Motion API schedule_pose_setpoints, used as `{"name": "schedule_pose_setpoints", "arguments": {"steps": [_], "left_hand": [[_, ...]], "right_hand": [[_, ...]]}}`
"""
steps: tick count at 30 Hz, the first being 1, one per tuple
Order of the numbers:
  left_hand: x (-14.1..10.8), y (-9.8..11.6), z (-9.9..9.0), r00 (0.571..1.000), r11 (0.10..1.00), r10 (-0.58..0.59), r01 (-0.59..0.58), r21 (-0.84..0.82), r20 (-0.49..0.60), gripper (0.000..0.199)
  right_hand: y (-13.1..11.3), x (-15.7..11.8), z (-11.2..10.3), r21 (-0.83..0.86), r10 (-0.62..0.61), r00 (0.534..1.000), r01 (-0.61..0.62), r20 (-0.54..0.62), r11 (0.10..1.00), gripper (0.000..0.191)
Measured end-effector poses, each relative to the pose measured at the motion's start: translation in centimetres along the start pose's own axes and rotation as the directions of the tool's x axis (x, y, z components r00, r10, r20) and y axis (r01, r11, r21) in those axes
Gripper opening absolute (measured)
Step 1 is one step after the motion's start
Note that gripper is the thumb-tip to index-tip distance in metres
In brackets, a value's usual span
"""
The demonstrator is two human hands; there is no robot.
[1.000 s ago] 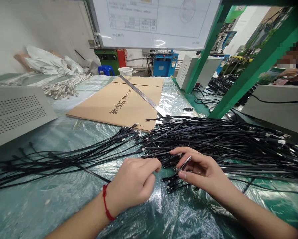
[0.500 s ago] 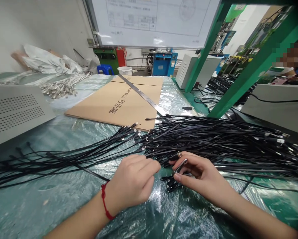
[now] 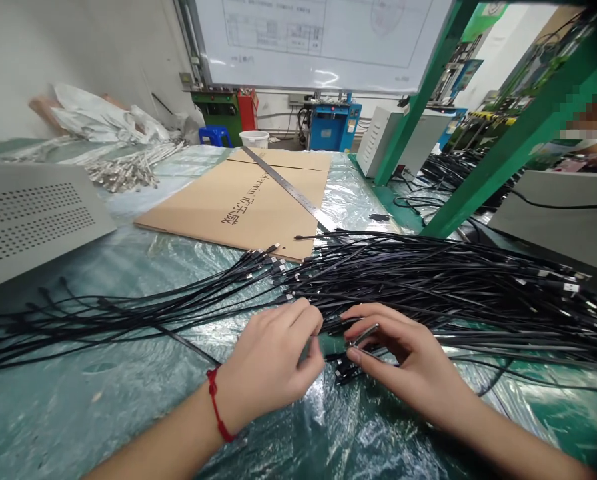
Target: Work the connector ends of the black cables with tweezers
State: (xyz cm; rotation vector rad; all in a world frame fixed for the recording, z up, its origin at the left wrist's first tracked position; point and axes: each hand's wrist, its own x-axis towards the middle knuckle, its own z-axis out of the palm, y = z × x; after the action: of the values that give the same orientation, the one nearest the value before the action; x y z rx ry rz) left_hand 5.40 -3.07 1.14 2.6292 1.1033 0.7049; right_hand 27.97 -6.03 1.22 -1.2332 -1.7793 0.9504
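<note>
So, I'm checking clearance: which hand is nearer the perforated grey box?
Left. The left hand is nearer, to the right of the box; the right hand is farther right.

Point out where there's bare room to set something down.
Two patches look open: the plastic sheet between the left cables and left forearm, and the cardboard left of the ruler. It's crowded behind the right hand, where the cable pile lies.
</note>
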Motion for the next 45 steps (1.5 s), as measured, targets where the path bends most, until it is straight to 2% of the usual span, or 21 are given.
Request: {"name": "schedule_pose_setpoints", "arguments": {"steps": [3, 5, 9, 13, 20, 25, 30, 32, 36, 39, 42, 45], "left_hand": [[0.0, 0.2, 0.4, 0.993, 0.993, -0.1, 0.103, -0.054, 0.064, 0.009], [0.0, 0.2, 0.6, 0.992, 0.986, -0.1, 0.109, -0.127, 0.07, 0.012], [-0.2, 0.2, 0.8, 0.998, 0.955, -0.033, 0.016, -0.297, -0.053, 0.012], [-0.2, 0.5, 1.0, 0.981, 0.906, -0.089, 0.007, -0.424, -0.172, 0.007], [-0.3, 0.7, 1.0, 0.967, 0.904, -0.101, -0.008, -0.428, -0.233, 0.012], [-0.4, 0.5, 1.4, 0.963, 0.928, -0.047, -0.055, -0.37, -0.264, 0.02], [-0.3, 0.6, 0.9, 0.948, 0.947, -0.018, -0.085, -0.309, -0.317, 0.016], [-0.2, 0.6, 0.7, 0.95, 0.948, -0.02, -0.081, -0.308, -0.31, 0.015], [-0.3, 0.6, 0.6, 0.957, 0.946, -0.022, -0.074, -0.315, -0.29, 0.016], [-0.4, 0.4, 0.8, 0.959, 0.95, -0.005, -0.085, -0.301, -0.284, 0.014], [-0.4, 0.3, 0.9, 0.963, 0.955, 0.008, -0.088, -0.283, -0.27, 0.011], [-0.5, 0.3, 1.0, 0.97, 0.962, 0.024, -0.089, -0.259, -0.24, 0.011]], "right_hand": [[0.1, -0.2, 0.2, -0.04, -0.054, 0.999, 0.054, 0.01, 0.998, 0.008], [0.0, -0.3, 0.4, -0.036, -0.077, 0.997, 0.078, 0.02, 0.996, 0.008], [0.0, -0.3, 0.8, 0.011, -0.101, 0.993, 0.1, 0.061, 0.995, 0.012], [0.0, -0.4, 0.8, 0.034, -0.116, 0.989, 0.114, 0.088, 0.993, 0.014], [-0.1, -0.4, 0.6, 0.06, -0.107, 0.99, 0.102, 0.094, 0.993, 0.015], [0.1, -0.4, 0.7, 0.091, -0.043, 0.993, 0.033, 0.11, 0.995, 0.013], [-0.1, -0.4, 0.1, 0.013, -0.055, 0.998, 0.056, -0.039, 0.998, 0.01], [-0.2, -0.3, -0.1, 0.032, -0.029, 0.998, 0.031, -0.048, 0.999, 0.011], [-0.2, 0.0, 0.1, 0.095, 0.073, 0.997, -0.075, 0.029, 0.993, 0.014], [-0.2, 0.1, 0.3, 0.104, 0.132, 0.99, -0.136, 0.045, 0.985, 0.018], [-0.4, 0.0, 0.2, 0.095, 0.18, 0.984, -0.18, 0.011, 0.979, 0.021], [-0.8, -0.3, 0.0, 0.115, 0.181, 0.982, -0.174, -0.047, 0.978, 0.023]]}}
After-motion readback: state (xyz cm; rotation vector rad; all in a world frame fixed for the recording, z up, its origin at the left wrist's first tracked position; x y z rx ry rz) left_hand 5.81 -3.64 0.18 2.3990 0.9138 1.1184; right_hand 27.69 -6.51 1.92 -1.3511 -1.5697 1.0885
